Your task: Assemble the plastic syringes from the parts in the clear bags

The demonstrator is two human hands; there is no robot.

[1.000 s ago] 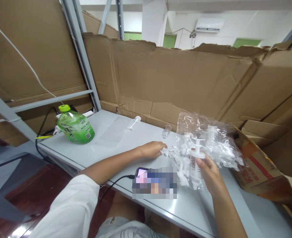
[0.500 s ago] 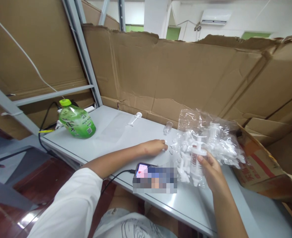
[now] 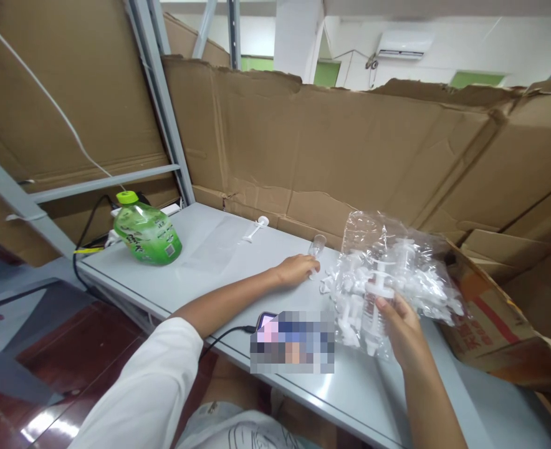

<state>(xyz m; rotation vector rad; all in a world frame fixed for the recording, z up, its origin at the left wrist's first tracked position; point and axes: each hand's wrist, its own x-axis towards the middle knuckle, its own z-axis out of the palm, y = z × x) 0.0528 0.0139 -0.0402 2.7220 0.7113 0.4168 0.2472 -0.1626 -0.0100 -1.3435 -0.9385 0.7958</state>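
My right hand [image 3: 401, 315] grips a clear, ribbed, syringe-like plastic piece [image 3: 373, 318] with a white collar and white plunger top, held upright with its nozzle down. My left hand [image 3: 298, 269] rests on the table with its fingers curled in; what they hold, if anything, is mostly hidden. Just beyond those fingertips is a clear plastic tube [image 3: 319, 244], its round end facing up; I cannot tell whether they touch. Small white plastic parts [image 3: 325, 284] lie to the right of the left hand. Behind the held piece, a clear bag [image 3: 409, 274] contains many white plastic parts.
A phone [image 3: 268, 321] on a cable lies near the front edge of the grey table [image 3: 219, 280]. A white plunger-like part [image 3: 257, 229] and a thin clear sheet [image 3: 212, 246] lie further back. A green bottle [image 3: 147, 232] stands left; a cardboard box [image 3: 485, 324] sits right.
My left hand has moved slightly to the right, closer to the clear tube, which has turned so its round end shows. My right hand keeps hold of the syringe-like piece.
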